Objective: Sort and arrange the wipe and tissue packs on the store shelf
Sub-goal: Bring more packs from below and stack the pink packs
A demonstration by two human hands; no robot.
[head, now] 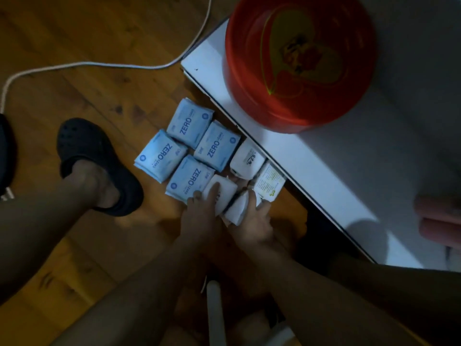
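Note:
Several blue "ZERO" packs (189,123) lie in a block on the wooden floor beside a white table. To their right sit a white pack (247,158) and a pack with green print (270,182), half under the table edge. My left hand (199,216) grips a white pack (222,189) next to the nearest blue pack (187,181). Touching that hand, my right hand (254,221) holds another white pack (237,211), tilted on its edge. My fingers cover part of both white packs.
A white table (324,171) fills the right side, with a red round tin (299,61) on it. A white cable (99,63) runs across the floor. My foot in a black clog (97,166) stands left of the packs.

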